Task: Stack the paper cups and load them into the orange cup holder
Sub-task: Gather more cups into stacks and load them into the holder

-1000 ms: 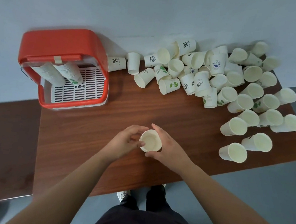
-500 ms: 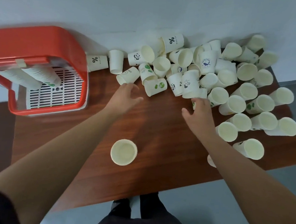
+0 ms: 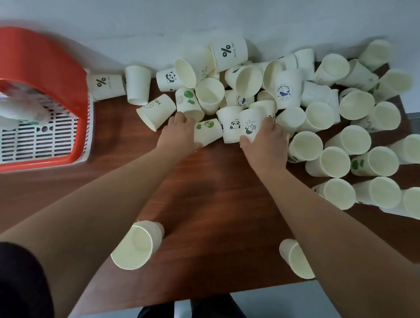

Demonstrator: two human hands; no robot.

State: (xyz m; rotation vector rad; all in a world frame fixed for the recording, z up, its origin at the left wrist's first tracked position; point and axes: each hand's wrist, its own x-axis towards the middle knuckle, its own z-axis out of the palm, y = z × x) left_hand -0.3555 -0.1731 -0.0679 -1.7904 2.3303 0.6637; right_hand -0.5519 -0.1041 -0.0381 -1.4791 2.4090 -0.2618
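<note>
A heap of white paper cups (image 3: 283, 94), many of them printed, covers the back and right of the brown table (image 3: 212, 200). My left hand (image 3: 180, 136) grips a lying cup with a green leaf print (image 3: 206, 130) at the heap's front edge. Just to its right, my right hand (image 3: 266, 145) grips a cup with a cartoon print (image 3: 250, 125). A short stack of cups (image 3: 135, 244) stands upright near the front edge, between my forearms. The orange cup holder (image 3: 40, 63) sits at the left with stacked cups (image 3: 9, 112) lying inside on its white grate (image 3: 42, 138).
A single cup (image 3: 294, 258) lies near the front right edge, partly under my right forearm. More cups (image 3: 378, 194) crowd the table's right edge. A pale wall (image 3: 168, 6) runs behind the table. Grey floor shows beyond the right and front edges.
Both hands reached further into the heap and closed on cups at its front edge. The view moved forward, so the standing stack now sits lower in frame.
</note>
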